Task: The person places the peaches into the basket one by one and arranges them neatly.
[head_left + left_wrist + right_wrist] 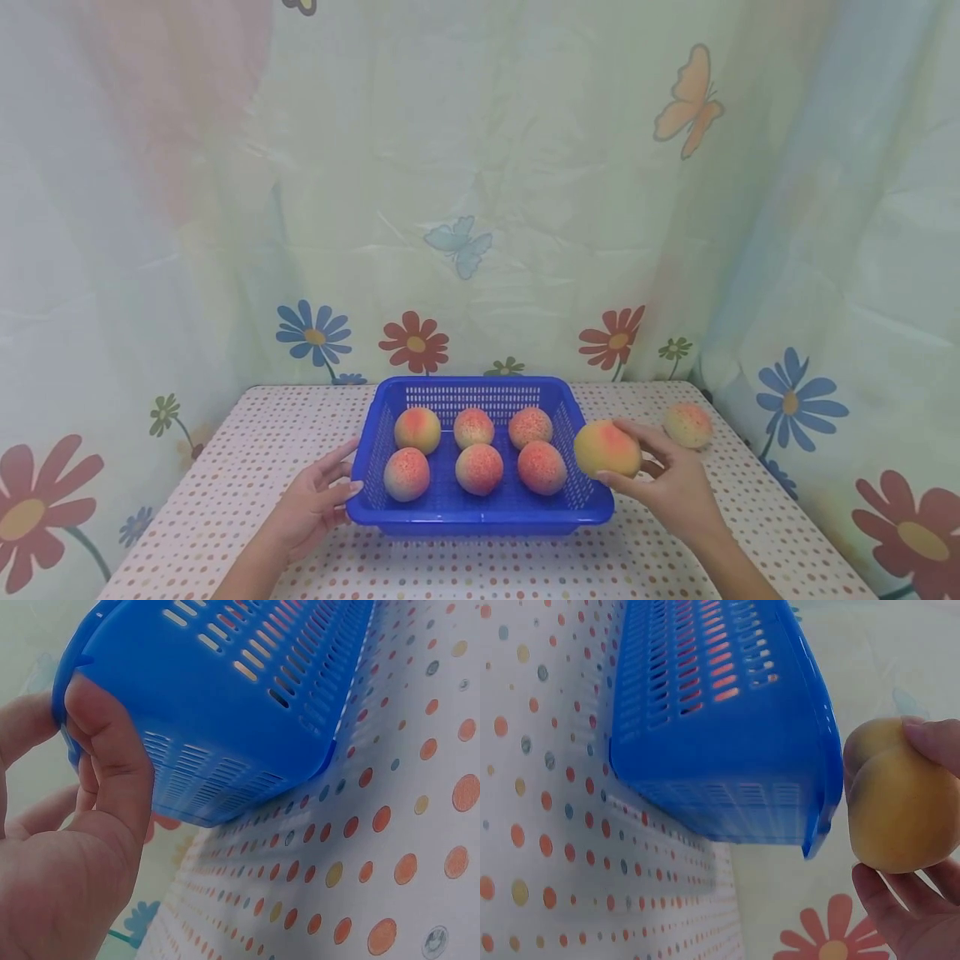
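A blue plastic basket point(480, 528) with slotted walls stands on the table and holds two rows of peaches, among them a red speckled peach point(479, 469) in the front row. My left hand point(309, 507) grips the basket's left rim; in the left wrist view its thumb and fingers bend round the edge point(63, 682). With thumb and fingers, my right hand point(681, 492) holds a yellow peach point(606, 450) with a red blush, right by the basket's right rim. The right wrist view shows this peach's creased yellow side point(907, 810) at rim height.
Another peach point(688, 425) lies on the table to the right, behind my right hand. A dotted cloth point(300, 417) covers the table. Curtains printed with flowers and butterflies point(459, 247) hang behind it and along both sides.
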